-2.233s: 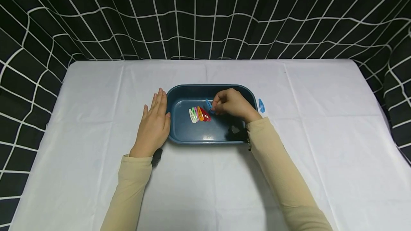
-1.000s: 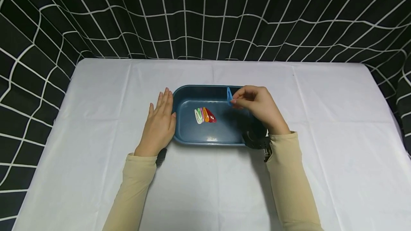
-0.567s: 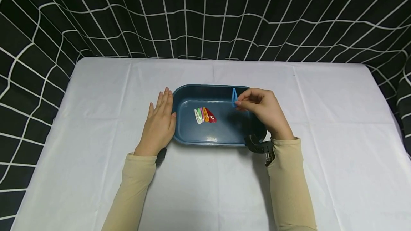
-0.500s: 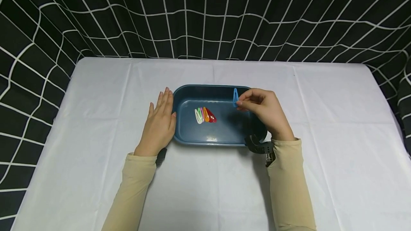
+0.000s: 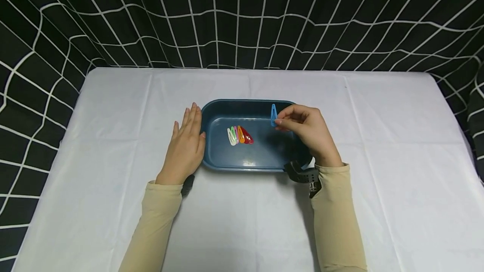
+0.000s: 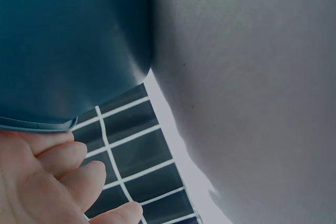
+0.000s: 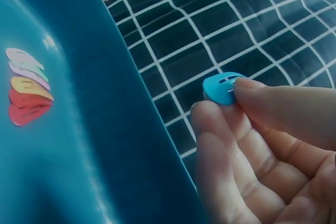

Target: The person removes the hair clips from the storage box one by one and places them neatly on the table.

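Observation:
My right hand pinches a blue snap hair clip between thumb and fingertips, holding it upright over the right part of a dark blue tray. In the right wrist view, the blue clip shows its rounded end beside the thumb. Inside the tray, several hair clips lie in a fanned row: white, green, pink, orange and red from left to right. With straight fingers, my left hand lies along the tray's left wall; the left wrist view shows its fingertips under the tray's rim.
A white cloth covers the table around the tray. Beyond the table's far edge hangs a black curtain with white grid lines. A black wrist strap on my right wrist overlaps the tray's front right corner.
The right hand has lifted the blue clip from beside the row and carried it right. A second blue clip, seen right of the tray at first, no longer shows. The left hand stays.

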Available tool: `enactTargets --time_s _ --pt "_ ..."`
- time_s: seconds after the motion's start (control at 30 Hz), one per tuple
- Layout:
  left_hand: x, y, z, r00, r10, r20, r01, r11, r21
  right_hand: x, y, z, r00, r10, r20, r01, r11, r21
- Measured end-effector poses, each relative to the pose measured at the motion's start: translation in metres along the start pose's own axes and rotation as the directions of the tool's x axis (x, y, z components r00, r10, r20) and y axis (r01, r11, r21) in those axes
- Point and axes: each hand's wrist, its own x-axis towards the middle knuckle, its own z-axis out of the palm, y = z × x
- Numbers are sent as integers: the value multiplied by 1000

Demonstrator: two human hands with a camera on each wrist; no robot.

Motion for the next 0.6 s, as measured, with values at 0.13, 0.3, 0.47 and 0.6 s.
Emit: enactTargets --time_s 0.13,0.3,0.47,0.6 --pt "-1 0 0 1000 -1 -2 1 1000 1 -1 0 -3 1000 -11 -19 11 1000 8" --pt "-1 0 0 1000 4 -9 -4 1000 7 -4 -1 -11 998 -30 -55 31 999 33" --pt "-1 1 0 1000 6 -8 -6 1000 9 -6 -2 -19 996 -38 -85 46 995 91" --pt "-1 1 0 1000 6 -7 -6 1000 4 -8 -1 -25 992 -41 -118 56 990 126"
